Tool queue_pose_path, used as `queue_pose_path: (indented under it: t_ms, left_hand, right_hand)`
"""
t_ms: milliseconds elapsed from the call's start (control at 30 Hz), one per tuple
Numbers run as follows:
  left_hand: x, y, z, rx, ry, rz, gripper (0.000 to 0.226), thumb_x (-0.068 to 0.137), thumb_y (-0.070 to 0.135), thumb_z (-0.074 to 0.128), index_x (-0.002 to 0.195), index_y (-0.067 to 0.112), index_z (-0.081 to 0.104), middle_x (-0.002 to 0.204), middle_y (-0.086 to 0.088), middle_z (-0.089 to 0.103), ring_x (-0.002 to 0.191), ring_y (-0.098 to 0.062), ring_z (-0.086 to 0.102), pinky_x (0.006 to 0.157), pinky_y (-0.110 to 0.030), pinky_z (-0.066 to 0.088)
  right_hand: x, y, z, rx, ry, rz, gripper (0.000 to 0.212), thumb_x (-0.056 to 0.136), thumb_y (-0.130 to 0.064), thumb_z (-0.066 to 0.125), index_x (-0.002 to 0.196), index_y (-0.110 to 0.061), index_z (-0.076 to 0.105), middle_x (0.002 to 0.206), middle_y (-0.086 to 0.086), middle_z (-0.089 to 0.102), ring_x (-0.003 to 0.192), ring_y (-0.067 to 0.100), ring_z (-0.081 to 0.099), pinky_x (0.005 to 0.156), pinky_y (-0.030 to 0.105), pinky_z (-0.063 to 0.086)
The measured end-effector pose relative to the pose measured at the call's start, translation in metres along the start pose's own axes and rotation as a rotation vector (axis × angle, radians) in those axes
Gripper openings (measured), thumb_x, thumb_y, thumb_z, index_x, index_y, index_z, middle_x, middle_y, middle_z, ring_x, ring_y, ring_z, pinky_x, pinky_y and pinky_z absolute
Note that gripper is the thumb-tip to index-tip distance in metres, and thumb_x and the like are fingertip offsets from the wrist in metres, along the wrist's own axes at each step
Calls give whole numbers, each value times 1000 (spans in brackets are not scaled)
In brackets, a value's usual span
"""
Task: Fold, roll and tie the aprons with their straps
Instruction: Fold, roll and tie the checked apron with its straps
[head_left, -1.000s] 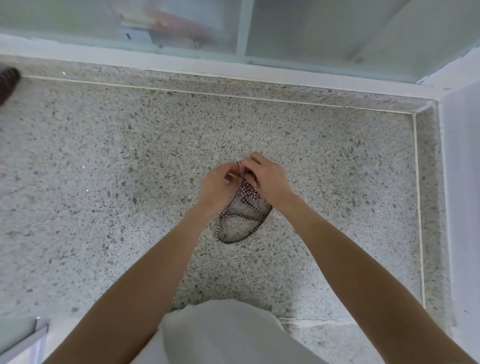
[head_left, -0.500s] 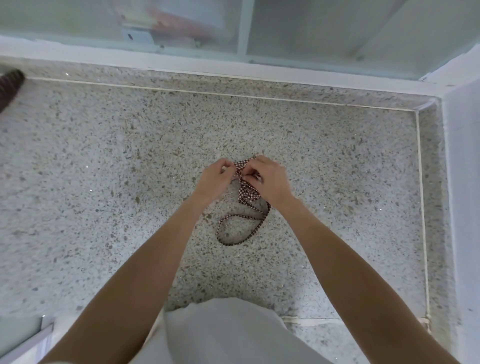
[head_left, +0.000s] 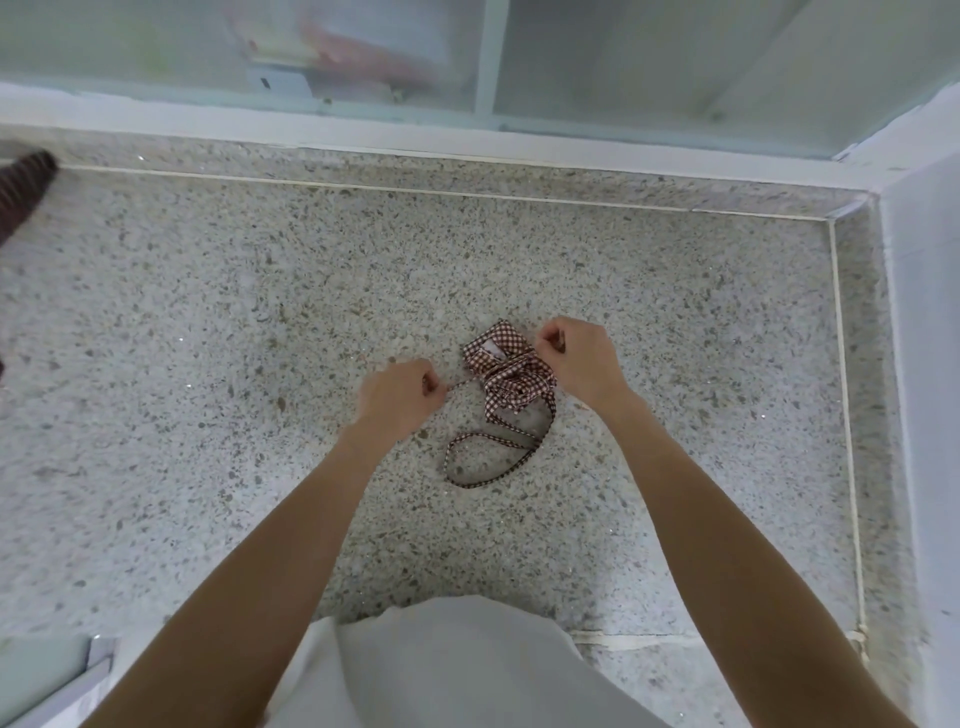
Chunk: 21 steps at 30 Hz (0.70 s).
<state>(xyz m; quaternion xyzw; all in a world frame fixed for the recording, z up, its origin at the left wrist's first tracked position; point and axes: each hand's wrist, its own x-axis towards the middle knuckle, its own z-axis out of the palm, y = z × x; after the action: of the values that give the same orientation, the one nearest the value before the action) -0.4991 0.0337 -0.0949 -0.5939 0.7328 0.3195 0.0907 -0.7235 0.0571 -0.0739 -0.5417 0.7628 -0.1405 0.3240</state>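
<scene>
I see the rolled checked apron (head_left: 506, 366) lying on the speckled terrazzo floor (head_left: 208, 364). The left hand (head_left: 400, 397), just left of the apron, pinches a taut strap end (head_left: 462, 385). The right hand (head_left: 579, 364) touches the apron's right side with fingers curled tight on another strap, and a loose strap loop (head_left: 488, 460) rests below the apron.

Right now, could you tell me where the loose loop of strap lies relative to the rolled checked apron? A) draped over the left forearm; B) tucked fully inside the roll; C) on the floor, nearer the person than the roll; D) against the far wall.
C: the strap loop lies flat on the speckled floor, trailing from the rolled apron toward the person.
</scene>
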Motion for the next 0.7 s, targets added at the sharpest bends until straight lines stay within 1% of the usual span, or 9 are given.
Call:
queue_pose_path:
  t_ms: [67, 133, 233, 300, 433, 500, 567, 633, 700]
  left_hand:
    - [-3, -1, 3, -27, 12, 6, 23, 91, 40, 52, 92, 21, 64, 77, 4, 64, 68, -16, 61, 61, -28, 48]
    - [-4, -1, 6, -9, 37, 33, 23, 90, 41, 50, 94, 24, 64, 88, 3, 64, 86, -20, 61, 69, -31, 49]
    - [-5, 3, 10, 54, 101, 69, 26, 89, 42, 45, 100, 29, 65, 108, 4, 60, 112, -22, 47, 94, -37, 37]
    - [-6, 9, 12, 52, 170, 91, 26, 89, 44, 46, 100, 32, 66, 115, 7, 58, 116, -20, 41, 97, -38, 29]
    - [-4, 25, 15, 45, 250, 141, 30, 88, 54, 47, 94, 31, 66, 114, 11, 61, 121, -20, 38, 98, -38, 23]
    - [-2, 31, 16, 53, 217, 151, 30, 88, 55, 47, 95, 30, 63, 112, 10, 63, 122, -21, 39, 98, -38, 19]
    - [0, 32, 18, 60, 207, 149, 27, 89, 53, 48, 99, 31, 60, 108, 11, 65, 120, -20, 40, 97, -37, 18]
    - [1, 31, 19, 45, 216, 147, 22, 89, 48, 50, 99, 32, 61, 102, 12, 67, 118, -19, 42, 97, -37, 18]
    - [0, 33, 18, 15, 231, 141, 19, 89, 45, 53, 97, 32, 64, 97, 12, 68, 116, -18, 45, 98, -38, 19]
  right_hand:
    - [2, -3, -4, 21, -7, 6, 15, 91, -17, 59, 98, -6, 65, 90, 5, 66, 75, 10, 54, 64, 15, 43]
    - [3, -6, -8, 142, -29, 39, 21, 90, -25, 62, 103, -9, 62, 87, 2, 63, 72, 10, 56, 60, 9, 40]
    - [3, -7, -9, 470, -66, 198, 38, 83, -38, 68, 105, -8, 60, 89, 4, 68, 77, 18, 67, 66, 21, 55]
    - [1, 2, -6, 513, -42, 289, 47, 76, -46, 72, 102, -8, 62, 86, 5, 71, 79, 20, 69, 77, 32, 56]
    - [-9, 13, 6, 656, -34, 425, 35, 75, -24, 78, 101, -4, 67, 91, 7, 70, 84, 20, 66, 83, 34, 55]
    - [-12, 9, 12, 620, 19, 360, 20, 78, -15, 75, 96, -8, 71, 92, 5, 70, 89, 20, 65, 90, 38, 53]
    - [-10, 0, 15, 475, 53, 258, 20, 83, -16, 70, 101, -9, 72, 99, 4, 70, 92, 14, 63, 92, 29, 48]
    - [-8, -10, 16, 304, 82, 135, 19, 86, -20, 66, 102, -12, 72, 100, 0, 69, 88, 9, 57, 82, 14, 40]
    - [-7, -20, 17, 259, 68, -29, 15, 89, -19, 62, 100, -11, 69, 94, -4, 64, 81, 6, 53, 70, 7, 35]
